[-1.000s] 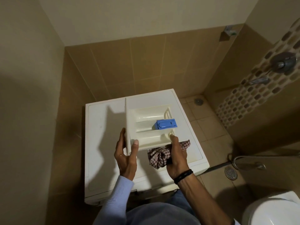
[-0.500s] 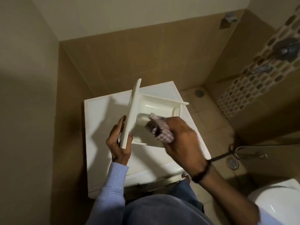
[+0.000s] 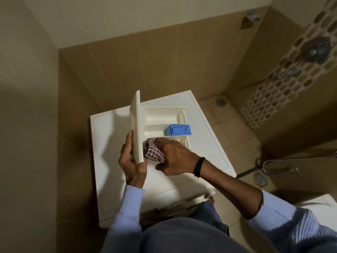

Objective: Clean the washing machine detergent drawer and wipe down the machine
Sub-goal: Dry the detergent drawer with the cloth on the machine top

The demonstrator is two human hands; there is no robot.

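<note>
Holding drawer [image 3: 137, 125]; right grip [image 3: 176, 157] apparently clutches cloth [image 3: 153, 153].

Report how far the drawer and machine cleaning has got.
Done: the detergent drawer is out, held above the washing machine by the left hand, which grips its front panel. In hand: the right hand presses the checked cloth into the near compartment. Left, likely: the other compartments, the blue insert, refitting the drawer and wiping the machine.

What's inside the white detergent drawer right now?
The white plastic detergent drawer holds a blue plastic insert and a red-checked cloth, pressed in by the right hand. The floor beneath cloth and hand is hidden.
</note>
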